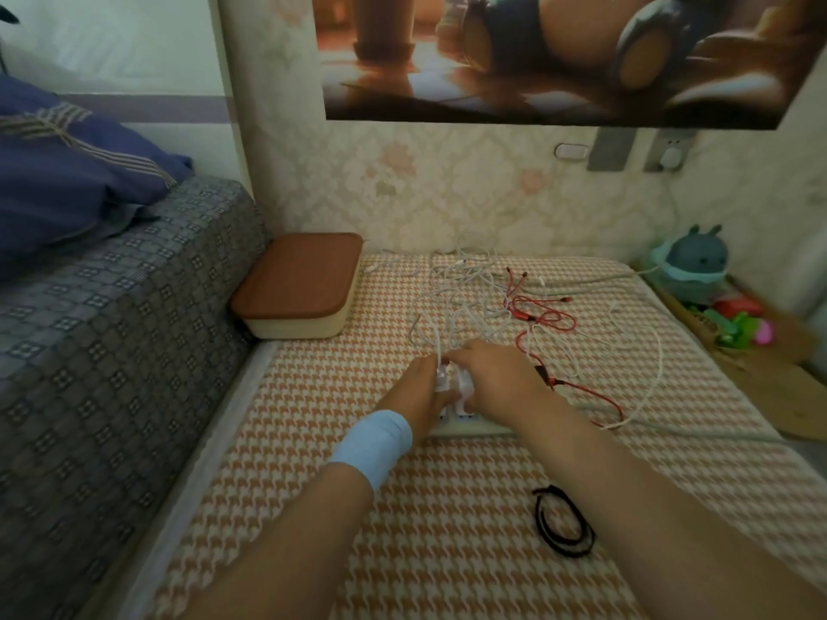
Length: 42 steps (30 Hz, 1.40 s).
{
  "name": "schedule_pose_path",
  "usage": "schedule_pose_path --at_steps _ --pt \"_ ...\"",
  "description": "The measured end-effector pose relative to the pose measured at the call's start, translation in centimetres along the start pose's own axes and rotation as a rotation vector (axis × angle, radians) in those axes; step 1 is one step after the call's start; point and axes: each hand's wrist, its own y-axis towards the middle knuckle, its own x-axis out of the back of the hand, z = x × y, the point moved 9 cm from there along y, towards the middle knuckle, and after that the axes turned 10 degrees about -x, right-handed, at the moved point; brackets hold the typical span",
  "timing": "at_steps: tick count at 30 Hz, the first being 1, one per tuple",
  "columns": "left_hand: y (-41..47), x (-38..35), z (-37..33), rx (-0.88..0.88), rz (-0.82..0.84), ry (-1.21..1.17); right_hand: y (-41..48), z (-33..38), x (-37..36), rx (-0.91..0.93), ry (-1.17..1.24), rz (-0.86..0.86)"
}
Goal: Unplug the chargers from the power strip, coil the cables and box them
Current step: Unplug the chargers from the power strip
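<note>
While black loops [564,521] lie nearer than the fingers, the left hand [420,387] and right hand [496,378] meet over the power strip [465,425]. Their fingers are clamped on the white chargers [452,384] seated in it, probably for a straight pull. Just beyond the fingers the cables [470,297] sprawl uncoiled. Farther left stands the box [300,293], lid on.

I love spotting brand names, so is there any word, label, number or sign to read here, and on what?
No text can be read in this view.
Poster: picture only, no lettering.
White chargers and power strip: half hidden by the left hand and right hand; any marking is too blurred to tell.
Brown-lidded box: plain.
Wall socket: blurred, nothing legible.
</note>
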Motion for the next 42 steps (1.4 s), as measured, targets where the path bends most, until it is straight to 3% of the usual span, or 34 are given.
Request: schedule_pose_path --at_steps 27,32,37,42 --pt "-0.7 0.1 0.3 -0.209 -0.286 0.099 0.0 -0.4 0.6 -0.056 0.084 -0.067" --pt "-0.5 0.2 0.8 -0.108 -0.340 -0.069 0.4 -0.4 0.2 -0.035 0.057 -0.077" --pt "-0.7 1.3 1.5 0.014 -0.197 -0.259 0.6 -0.1 -0.4 -0.022 0.048 -0.040" --pt "-1.8 1.4 1.6 0.007 0.007 -0.084 0.7 0.5 1.0 -0.026 -0.092 -0.016"
